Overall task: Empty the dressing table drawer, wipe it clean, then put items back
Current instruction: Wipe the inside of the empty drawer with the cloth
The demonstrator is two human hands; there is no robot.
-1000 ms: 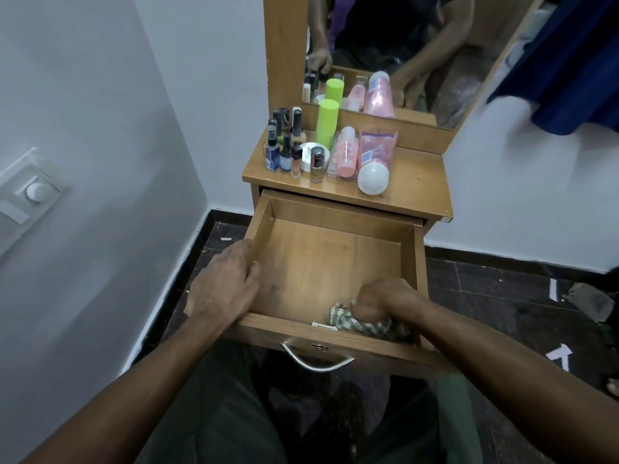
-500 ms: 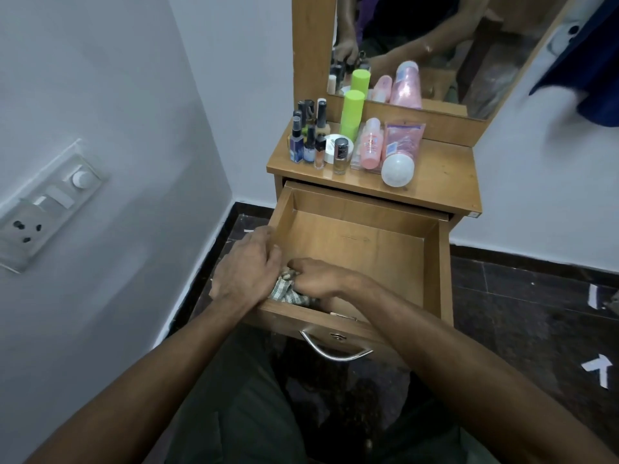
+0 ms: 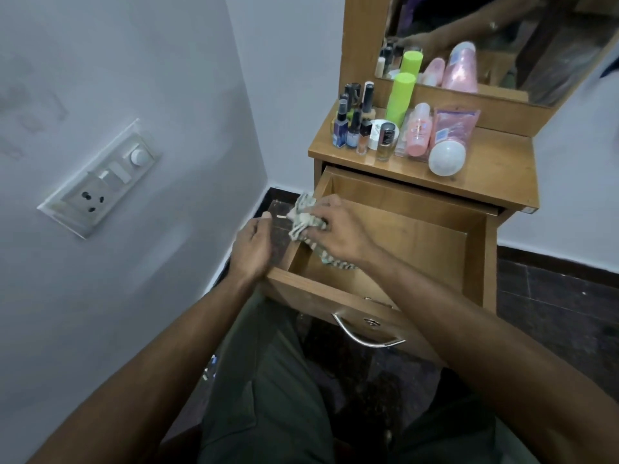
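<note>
The wooden drawer (image 3: pixel 475 256) is pulled out and holds only a checked cloth (image 3: pixel 306 217). My right hand (image 3: pixel 338 234) grips that cloth and presses it on the drawer's left wall near the back corner. My left hand (image 3: pixel 253 247) hovers just outside the left wall, palm facing the drawer and fingers loosely bent, holding nothing. Several bottles and tubes stand on the table top (image 3: pixel 495 169): a lime green can (image 3: pixel 399 95), a pink bottle (image 3: pixel 418 130), a pink tube with a white cap (image 3: pixel 449 145) and small dark bottles (image 3: pixel 350 125).
A white wall with a switch and socket plate (image 3: pixel 104 182) runs close on the left. The mirror (image 3: pixel 495 38) stands behind the bottles. A metal handle (image 3: pixel 365 336) sticks out from the drawer front above my knees. Dark tiled floor (image 3: pixel 556 306) lies to the right.
My right hand has carried the cloth from the drawer's front right, across the front, up onto the left wall. My left hand has come off the drawer's edge. The view has swung left.
</note>
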